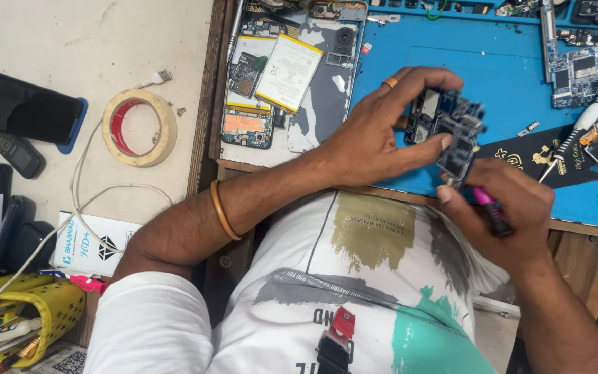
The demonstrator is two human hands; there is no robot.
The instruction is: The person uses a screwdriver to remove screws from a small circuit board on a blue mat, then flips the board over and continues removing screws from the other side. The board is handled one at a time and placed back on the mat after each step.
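- Circuit board (451,131): one small blue-and-black board is in hand; a second, loose circuit board (579,69) lies far off on the blue mat (410,90) at the upper right.
- Its long axis runs on a slant, from upper left down to lower right, with the lower end tipped toward the person's body.
- It sits above the near edge of the counter (590,242), over the blue mat, held up off the surface.
- Left hand (375,135), one of two in view, pinches the board: thumb pressed on its near face, fingers curled over the far edge, a ring on one finger.
- Right hand (500,208) is closed around one pink-handled tool (489,208), just below and right of the board; the tool's tip meets the board's lower end.
- One roll of tape (140,128) lies on the left; one opened phone (292,69) with its back off lies beyond the left hand.
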